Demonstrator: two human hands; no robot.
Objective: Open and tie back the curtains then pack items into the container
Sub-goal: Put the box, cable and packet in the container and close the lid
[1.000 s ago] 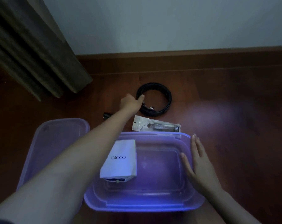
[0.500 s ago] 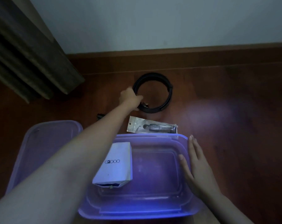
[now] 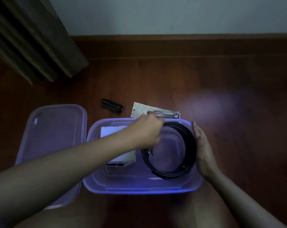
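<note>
Head view: left hand (image 3: 146, 131) grips black coil (image 3: 191, 142) inside container (image 3: 139, 189); right hand (image 3: 203, 148) flat against its wall.

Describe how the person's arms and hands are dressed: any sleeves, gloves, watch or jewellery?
The left hand and right hand are bare, with no gloves, rings, watch or bracelet visible. Both arms are uncovered right to the frame edge, so no sleeve shows. The dim light and some blur could hide small details.

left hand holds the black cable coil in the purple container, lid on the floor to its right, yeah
No: the head view shows the lid lying left of the container, not right. The left hand does hold the cable coil in it.
</note>
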